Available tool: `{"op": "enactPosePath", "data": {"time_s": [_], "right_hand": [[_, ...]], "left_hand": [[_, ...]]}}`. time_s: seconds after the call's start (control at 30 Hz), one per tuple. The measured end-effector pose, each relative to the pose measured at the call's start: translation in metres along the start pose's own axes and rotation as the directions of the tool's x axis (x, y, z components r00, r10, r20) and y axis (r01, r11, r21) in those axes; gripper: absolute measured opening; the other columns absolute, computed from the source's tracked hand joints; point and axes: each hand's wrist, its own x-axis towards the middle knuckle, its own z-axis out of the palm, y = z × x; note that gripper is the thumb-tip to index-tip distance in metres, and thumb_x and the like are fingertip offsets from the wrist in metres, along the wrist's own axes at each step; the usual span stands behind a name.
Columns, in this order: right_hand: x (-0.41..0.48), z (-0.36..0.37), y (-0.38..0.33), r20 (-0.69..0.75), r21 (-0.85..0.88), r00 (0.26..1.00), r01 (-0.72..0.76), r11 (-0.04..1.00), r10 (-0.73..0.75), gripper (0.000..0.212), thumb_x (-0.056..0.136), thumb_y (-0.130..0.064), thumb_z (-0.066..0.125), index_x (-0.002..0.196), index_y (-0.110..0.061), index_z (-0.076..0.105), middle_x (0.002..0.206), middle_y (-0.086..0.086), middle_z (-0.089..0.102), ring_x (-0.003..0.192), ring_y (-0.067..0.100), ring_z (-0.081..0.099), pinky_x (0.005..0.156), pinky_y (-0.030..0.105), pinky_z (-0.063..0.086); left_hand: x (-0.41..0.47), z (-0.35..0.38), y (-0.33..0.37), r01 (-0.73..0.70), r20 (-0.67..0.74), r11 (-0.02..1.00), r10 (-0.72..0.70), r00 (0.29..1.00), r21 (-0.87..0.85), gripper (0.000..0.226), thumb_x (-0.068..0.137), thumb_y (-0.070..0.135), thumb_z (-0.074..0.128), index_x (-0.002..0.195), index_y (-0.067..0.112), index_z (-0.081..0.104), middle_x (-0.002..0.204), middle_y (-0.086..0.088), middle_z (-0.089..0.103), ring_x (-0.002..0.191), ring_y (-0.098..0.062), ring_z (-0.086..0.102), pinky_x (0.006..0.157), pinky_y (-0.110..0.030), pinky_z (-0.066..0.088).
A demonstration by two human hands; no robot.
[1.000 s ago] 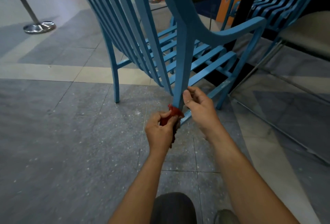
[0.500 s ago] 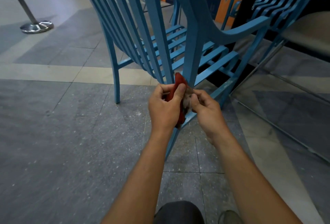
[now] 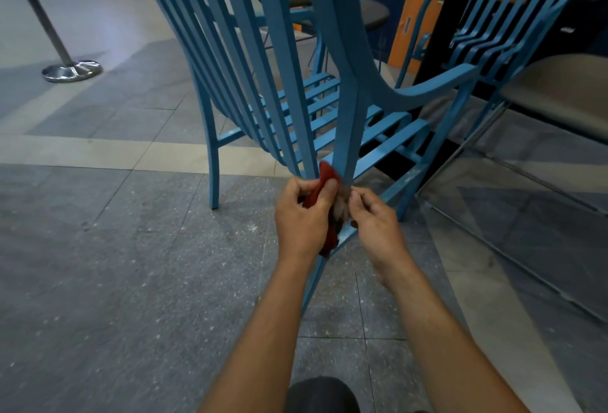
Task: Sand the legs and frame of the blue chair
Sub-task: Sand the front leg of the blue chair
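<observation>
My left hand (image 3: pixel 301 215) grips the red sandpaper (image 3: pixel 325 179) wrapped around the chair (image 3: pixel 353 123) leg; my right hand (image 3: pixel 375 218) fingers pinch its other edge.

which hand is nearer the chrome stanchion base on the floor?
Left. The left hand is on the side toward the stanchion base, which sits far off to the upper left; the right hand is beyond it, further right.
</observation>
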Motion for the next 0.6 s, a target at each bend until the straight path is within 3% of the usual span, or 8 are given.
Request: {"op": "enactPosePath", "data": {"time_s": [0.1,0.13,0.2,0.27,0.33,0.4,0.47,0.6], "right_hand": [[0.0,0.0,-0.001,-0.011,-0.022,1.0,-0.017,1.0,0.016,0.027,0.112,-0.031,0.052,0.111,-0.047,0.074,0.111,-0.022,0.078,0.104,-0.008,0.07,0.081,0.013,0.054],[0.0,0.0,0.0,-0.013,-0.026,1.0,-0.016,1.0,0.016,0.027,0.111,-0.031,0.053,0.111,-0.048,0.073,0.111,-0.023,0.077,0.104,-0.009,0.07,0.082,0.014,0.052],[0.0,0.0,0.002,-0.008,-0.023,1.0,0.003,1.0,-0.003,0.033,0.11,-0.026,0.055,0.108,-0.054,0.072,0.114,-0.024,0.077,0.107,-0.009,0.07,0.083,0.014,0.053],[-0.001,0.002,0.004,-0.003,-0.019,0.999,0.034,0.999,-0.034,0.039,0.109,-0.02,0.057,0.109,-0.056,0.073,0.118,-0.023,0.077,0.112,-0.008,0.069,0.084,0.012,0.055],[-0.002,0.003,0.006,-0.022,0.004,0.998,0.051,0.999,-0.051,0.038,0.109,-0.016,0.058,0.111,-0.05,0.074,0.117,-0.02,0.078,0.113,-0.005,0.07,0.085,0.009,0.054],[-0.002,0.004,0.007,-0.04,0.014,0.997,0.06,0.998,-0.059,0.034,0.109,-0.015,0.058,0.114,-0.045,0.073,0.117,-0.02,0.078,0.113,-0.004,0.071,0.086,0.008,0.054],[-0.002,0.005,0.01,-0.044,0.002,0.996,0.072,0.997,-0.071,0.035,0.109,-0.011,0.057,0.12,-0.042,0.071,0.12,-0.021,0.077,0.115,-0.004,0.07,0.087,0.009,0.054],[-0.004,0.007,0.015,-0.051,-0.012,0.996,0.066,0.998,-0.067,0.043,0.109,-0.005,0.054,0.127,-0.041,0.067,0.12,-0.03,0.074,0.115,-0.012,0.066,0.086,0.003,0.05]], "left_hand": [[-0.021,-0.012,-0.036,0.239,0.03,0.971,-0.24,0.97,0.023,0.018,0.091,0.03,0.083,0.087,0.021,0.069,0.086,-0.007,0.079,0.084,-0.034,0.078,0.075,-0.055,0.065],[-0.026,-0.014,-0.043,0.289,0.044,0.957,-0.289,0.956,0.01,0.019,0.091,0.028,0.083,0.088,0.017,0.068,0.085,-0.012,0.079,0.084,-0.042,0.077,0.072,-0.059,0.065],[-0.024,-0.015,-0.042,0.259,0.037,0.966,-0.259,0.965,0.007,0.019,0.088,0.027,0.086,0.088,0.017,0.071,0.085,-0.009,0.08,0.085,-0.037,0.078,0.074,-0.056,0.065],[-0.012,-0.011,-0.023,0.128,0.042,0.991,-0.127,0.991,-0.022,0.016,0.083,0.035,0.087,0.088,0.025,0.074,0.087,0.003,0.079,0.084,-0.018,0.078,0.074,-0.036,0.064],[0.001,-0.006,-0.001,0.012,0.076,0.997,-0.007,0.997,-0.075,0.014,0.081,0.039,0.085,0.087,0.032,0.075,0.088,0.01,0.077,0.084,-0.009,0.076,0.073,-0.022,0.06],[0.007,-0.004,0.003,-0.041,0.092,0.993,0.051,0.994,-0.114,0.011,0.083,0.034,0.085,0.087,0.032,0.075,0.087,0.011,0.076,0.084,-0.006,0.075,0.073,-0.019,0.059],[0.003,-0.005,-0.015,0.004,0.094,0.994,0.006,0.996,-0.105,0.011,0.087,0.026,0.085,0.087,0.026,0.074,0.085,0.007,0.077,0.082,-0.009,0.075,0.072,-0.022,0.06],[-0.024,-0.017,-0.074,0.302,0.083,0.951,-0.296,0.952,-0.071,0.019,0.092,0.013,0.083,0.089,0.005,0.066,0.079,-0.014,0.08,0.065,-0.027,0.073,0.062,-0.043,0.06]]}}
